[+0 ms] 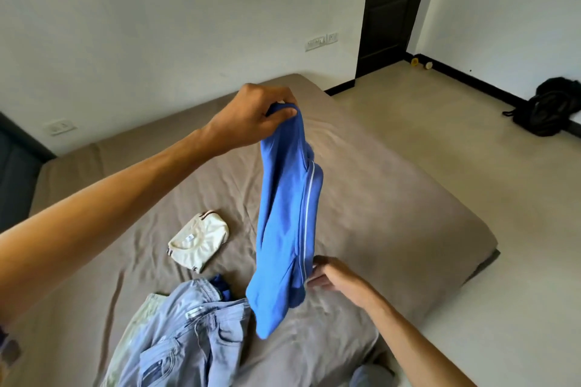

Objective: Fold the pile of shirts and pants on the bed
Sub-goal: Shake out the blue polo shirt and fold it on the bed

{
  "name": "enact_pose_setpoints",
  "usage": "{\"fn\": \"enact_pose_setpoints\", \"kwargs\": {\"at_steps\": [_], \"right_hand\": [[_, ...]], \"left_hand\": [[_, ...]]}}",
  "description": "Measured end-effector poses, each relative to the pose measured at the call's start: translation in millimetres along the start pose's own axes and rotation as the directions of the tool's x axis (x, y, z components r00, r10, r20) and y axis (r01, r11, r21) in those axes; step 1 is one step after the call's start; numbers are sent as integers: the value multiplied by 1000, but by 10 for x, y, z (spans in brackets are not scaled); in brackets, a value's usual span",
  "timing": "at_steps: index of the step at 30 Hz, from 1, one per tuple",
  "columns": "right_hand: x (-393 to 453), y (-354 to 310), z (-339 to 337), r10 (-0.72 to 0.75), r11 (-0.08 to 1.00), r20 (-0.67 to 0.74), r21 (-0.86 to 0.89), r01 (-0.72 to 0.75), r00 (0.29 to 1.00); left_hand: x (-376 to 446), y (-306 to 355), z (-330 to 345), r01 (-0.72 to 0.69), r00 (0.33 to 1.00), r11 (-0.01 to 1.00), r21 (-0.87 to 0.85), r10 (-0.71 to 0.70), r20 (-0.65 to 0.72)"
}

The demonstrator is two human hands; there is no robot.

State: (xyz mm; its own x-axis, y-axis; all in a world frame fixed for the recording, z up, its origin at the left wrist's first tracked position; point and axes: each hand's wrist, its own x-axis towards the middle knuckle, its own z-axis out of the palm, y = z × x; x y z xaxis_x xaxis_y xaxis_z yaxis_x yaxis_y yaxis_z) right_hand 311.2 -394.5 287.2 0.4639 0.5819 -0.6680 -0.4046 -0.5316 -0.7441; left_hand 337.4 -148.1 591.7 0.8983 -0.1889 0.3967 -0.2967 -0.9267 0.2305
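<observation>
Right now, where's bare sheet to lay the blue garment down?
Bare brown sheet lies right of the hanging blue white-striped garment, out to the bed edge, and beyond the folded cream shirt. Near left is crowded with light denim jeans.

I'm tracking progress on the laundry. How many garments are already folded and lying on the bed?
1: the cream shirt, lying on the bed left of the hanging blue garment. The jeans nearest the camera are unfolded and may hide others.
</observation>
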Motion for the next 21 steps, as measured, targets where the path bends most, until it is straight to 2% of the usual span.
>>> {"fn": "enact_pose_setpoints", "kwargs": {"at_steps": [2,5,7,8,10,11,12,13,15,19,21], "right_hand": [[-180,154,252,31,996,130,74,-41,991],[-355,365,575,-5,995,341,92,-28,940],[-388,374,742,-75,984,403,176,3,912],[-380,339,796,-115,971,390,237,21,914],[-279,306,862,-133,952,224,301,61,966],[-190,315,883,-106,955,63,284,84,992],[-119,387,814,-96,957,-148,258,132,984],[-45,457,765,-108,960,-321,213,183,941],[58,623,576,-168,954,-537,123,274,827],[30,781,-162,-157,950,-774,52,307,614],[-59,819,-640,-149,940,-832,48,338,534]], "left_hand": [[-55,28,-19,46,998,999,17,-46,-30],[-39,153,-7,52,996,997,60,-47,-72],[17,253,18,20,998,996,89,-14,-66],[55,294,32,4,998,996,94,2,-60],[139,372,57,-26,998,996,83,31,-55],[158,378,47,-36,997,996,82,41,-63],[215,415,63,-52,996,996,74,57,-74],[233,398,50,-57,995,996,75,63,-78],[266,384,32,-63,993,997,53,67,-95],[380,271,102,-112,986,994,19,114,-123],[458,100,185,-96,989,995,10,97,-115]]}}
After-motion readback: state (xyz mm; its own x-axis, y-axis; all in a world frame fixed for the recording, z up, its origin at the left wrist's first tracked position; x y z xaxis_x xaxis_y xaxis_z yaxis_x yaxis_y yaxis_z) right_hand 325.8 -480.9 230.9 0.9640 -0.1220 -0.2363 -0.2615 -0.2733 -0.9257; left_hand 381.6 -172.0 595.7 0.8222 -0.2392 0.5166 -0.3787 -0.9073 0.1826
